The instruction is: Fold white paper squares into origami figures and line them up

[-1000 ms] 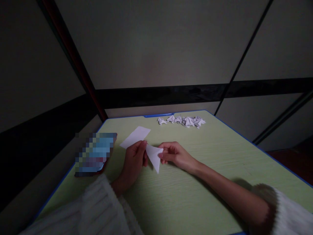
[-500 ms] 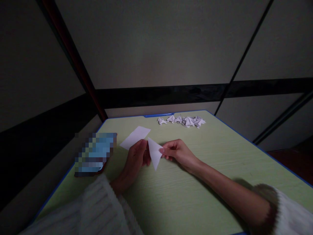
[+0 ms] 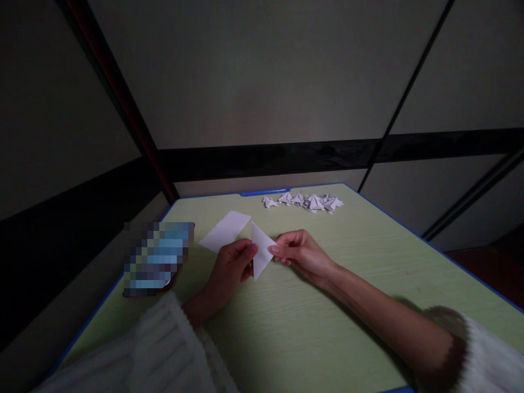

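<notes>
A white folded paper triangle (image 3: pixel 261 250) is held above the light green table (image 3: pixel 319 316) between both hands. My left hand (image 3: pixel 230 269) pinches its left edge with the fingers closed. Its right corner is pinched by my right hand (image 3: pixel 301 254), fingers curled. Both arms wear white knitted sleeves.
A flat white paper rectangle (image 3: pixel 225 231) lies just behind my left hand. Several small folded white paper pieces (image 3: pixel 305 201) sit in a row at the table's far edge. A blurred phone-like object (image 3: pixel 158 256) rests at the left edge. Dark wall panels surround the table.
The paper triangle has been turned and lifted slightly, its upper point now rising further back. Both hands shifted a little with it and kept their grip.
</notes>
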Tool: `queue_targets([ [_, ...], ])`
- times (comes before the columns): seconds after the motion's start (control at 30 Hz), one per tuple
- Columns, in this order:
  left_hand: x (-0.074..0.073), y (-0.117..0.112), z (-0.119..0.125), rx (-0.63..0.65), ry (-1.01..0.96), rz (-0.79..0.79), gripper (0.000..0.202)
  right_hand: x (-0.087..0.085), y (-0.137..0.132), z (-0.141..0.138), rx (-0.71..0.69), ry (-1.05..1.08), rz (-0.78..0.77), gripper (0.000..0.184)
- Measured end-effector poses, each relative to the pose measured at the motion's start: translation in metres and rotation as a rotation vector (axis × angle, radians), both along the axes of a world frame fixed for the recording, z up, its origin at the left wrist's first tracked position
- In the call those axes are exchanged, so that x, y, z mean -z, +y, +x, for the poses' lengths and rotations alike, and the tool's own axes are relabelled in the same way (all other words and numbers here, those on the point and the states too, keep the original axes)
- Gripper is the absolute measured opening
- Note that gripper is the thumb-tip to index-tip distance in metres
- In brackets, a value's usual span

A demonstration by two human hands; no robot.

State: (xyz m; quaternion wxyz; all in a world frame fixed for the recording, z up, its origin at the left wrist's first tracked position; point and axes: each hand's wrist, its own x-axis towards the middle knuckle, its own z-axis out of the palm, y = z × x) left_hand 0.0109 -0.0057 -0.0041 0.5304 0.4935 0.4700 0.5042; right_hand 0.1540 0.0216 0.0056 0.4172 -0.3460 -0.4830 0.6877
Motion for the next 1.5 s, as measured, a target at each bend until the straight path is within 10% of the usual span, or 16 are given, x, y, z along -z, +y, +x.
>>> queue_targets([
  [0.87,0.0,-0.001,0.005,0.058,0.047,0.095,0.02,0.009,-0.001,-0.005,0.009,0.034,0.041,0.035],
  [1.13,-0.006,-0.001,0.004,-0.06,0.082,0.066,0.022,0.004,0.011,0.004,0.188,0.317,-0.364,0.023],
  [1.5,-0.003,0.003,0.001,-0.025,-0.226,-0.088,0.019,0.002,-0.001,-0.005,0.148,0.063,0.097,0.027],
])
